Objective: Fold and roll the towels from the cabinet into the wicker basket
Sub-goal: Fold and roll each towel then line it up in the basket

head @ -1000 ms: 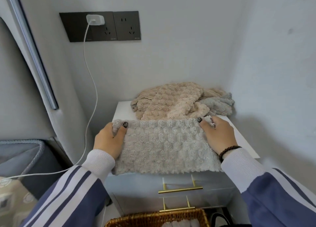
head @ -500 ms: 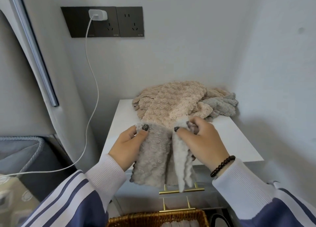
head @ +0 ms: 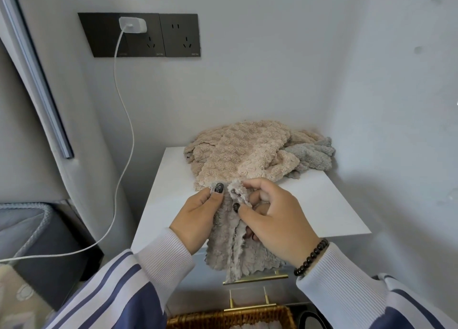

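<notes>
- We note a pale wall corner with a dark socket panel point(head: 138, 34), a white charger point(head: 132, 24) plugged in and its cable point(head: 124, 120) trailing down to the left edge of the view.
- We record a white cabinet point(head: 322, 204) set into that corner; its bare top serves as the work surface, and brass drawer handles point(head: 255, 279) show on its front below.
- At the back of the cabinet top lies a heap of unfolded towels point(head: 243, 152), mostly beige with a grey one at the right. In our judgement they are pushed back to leave the front clear for folding.
- At the bottom edge of the view the wicker basket point(head: 230, 317) stands on the floor directly below the hands, handy for dropping finished rolls; something pale shows inside, too cropped to identify.
- The grey towel point(head: 233, 252) in hand is held up over the cabinet's front edge, its top corners brought together and the rest hanging in vertical folds in front of the drawers.
- The left hand point(head: 195, 219) pinches one top corner, thumb on the near face.
- The right hand point(head: 275, 219) grasps the other corner, fingers curled round the cloth.
- We judge this to be a lengthwise fold in progress; rolling has not yet begun.
</notes>
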`<state>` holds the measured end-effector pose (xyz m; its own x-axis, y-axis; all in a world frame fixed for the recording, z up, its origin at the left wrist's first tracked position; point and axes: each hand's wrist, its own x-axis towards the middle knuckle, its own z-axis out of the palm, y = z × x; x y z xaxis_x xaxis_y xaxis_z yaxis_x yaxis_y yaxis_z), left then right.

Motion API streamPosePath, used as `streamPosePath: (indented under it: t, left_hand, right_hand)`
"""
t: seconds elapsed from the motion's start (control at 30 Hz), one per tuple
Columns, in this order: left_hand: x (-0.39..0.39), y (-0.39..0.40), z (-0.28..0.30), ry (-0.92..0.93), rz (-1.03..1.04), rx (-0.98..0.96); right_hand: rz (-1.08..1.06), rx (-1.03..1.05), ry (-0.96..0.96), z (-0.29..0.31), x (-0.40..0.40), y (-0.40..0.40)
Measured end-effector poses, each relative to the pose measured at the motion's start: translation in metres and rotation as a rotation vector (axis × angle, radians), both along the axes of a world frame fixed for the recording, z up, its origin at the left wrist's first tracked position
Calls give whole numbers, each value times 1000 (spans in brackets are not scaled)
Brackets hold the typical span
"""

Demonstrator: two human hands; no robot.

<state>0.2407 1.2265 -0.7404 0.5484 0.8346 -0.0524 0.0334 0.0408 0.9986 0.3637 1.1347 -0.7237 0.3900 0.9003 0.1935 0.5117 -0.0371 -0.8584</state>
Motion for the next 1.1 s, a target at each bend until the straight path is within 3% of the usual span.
streamPosePath:
  t: [0.27,0.53,0.67,0.77,0.97,1.1]
  left_hand:
    - [0,-5,2,-19,-58,-5]
    - [-9,-6,1,-110,-103,43]
    - [-15,0,-5,-117,-73,38]
    - [-21,-1,-7,-53,-135,117]
    - [-22,-9,-10,45,-186,149]
    - [-23,-12,-8,9,-184,95]
  right_hand:
    - [76,4,58,2,-5,-2]
    - [198,-23,244,2,-5,-2]
    - [18,92,84,5,9,-1]
    - [19,134,-90,7,19,-4]
    - [149,130,-150,3,11,-4]
    - [167,135,-143,0,7,-4]
